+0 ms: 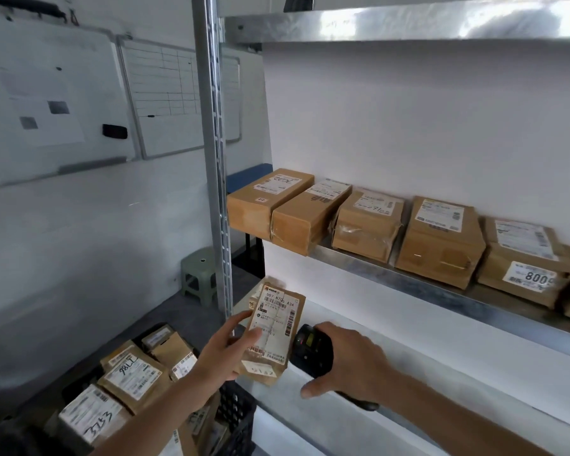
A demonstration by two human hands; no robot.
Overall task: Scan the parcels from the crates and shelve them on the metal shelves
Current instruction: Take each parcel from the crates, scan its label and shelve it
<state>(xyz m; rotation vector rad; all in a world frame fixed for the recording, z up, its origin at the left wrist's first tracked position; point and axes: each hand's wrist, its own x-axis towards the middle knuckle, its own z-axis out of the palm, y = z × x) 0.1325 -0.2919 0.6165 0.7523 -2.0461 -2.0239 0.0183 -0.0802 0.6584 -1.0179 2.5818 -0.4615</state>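
Black crate [236, 419] holds labelled parcels [130, 378]; hands grip parcel [272, 337], scanner [311, 352]

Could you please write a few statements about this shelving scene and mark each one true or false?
1. The left hand holds a flat brown parcel. True.
2. The right hand is empty. False: its grip is round a black scanner.
3. Brown boxes sit in a row on the metal shelf. True.
4. The black crate below holds only bottles. False: it holds labelled parcels.
5. A green stool stands on the floor. True.
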